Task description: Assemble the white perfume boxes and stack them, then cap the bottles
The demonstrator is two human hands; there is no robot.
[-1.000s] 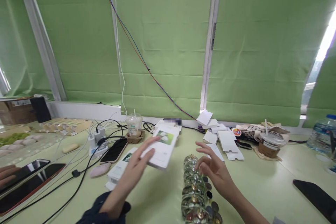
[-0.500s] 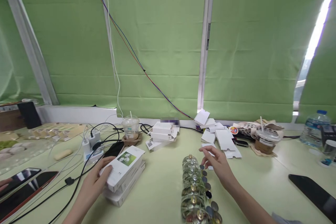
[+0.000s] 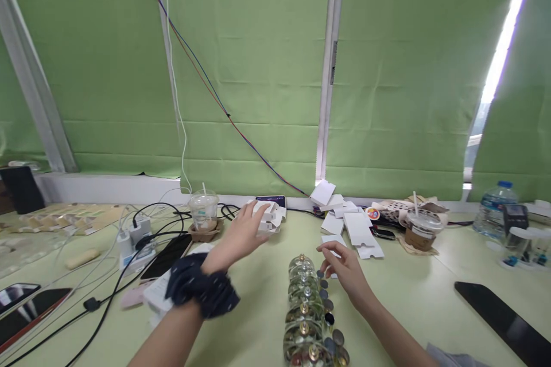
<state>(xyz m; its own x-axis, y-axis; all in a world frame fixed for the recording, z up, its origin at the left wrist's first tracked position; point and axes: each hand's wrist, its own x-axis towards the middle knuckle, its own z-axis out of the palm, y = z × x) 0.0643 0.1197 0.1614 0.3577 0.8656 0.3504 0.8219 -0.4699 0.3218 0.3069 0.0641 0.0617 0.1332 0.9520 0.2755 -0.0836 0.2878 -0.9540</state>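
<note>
Green blinds (image 3: 258,40) hang behind a pale green desk (image 3: 400,281). Near its back edge sits a small pile of white boxes (image 3: 270,215), partly hidden by the left hand (image 3: 241,235), whose fingers are spread; whether they touch the cardboard is unclear. Toward the front edge runs a row of round glass pieces (image 3: 303,309), with dark discs (image 3: 338,337) along its right side. Beside the row's far end, the right hand (image 3: 344,269) is loosely curled; I cannot tell whether it pinches anything. Beyond it, white cards (image 3: 359,229) lie heaped by the back edge, left of a lidded cup (image 3: 423,235).
</note>
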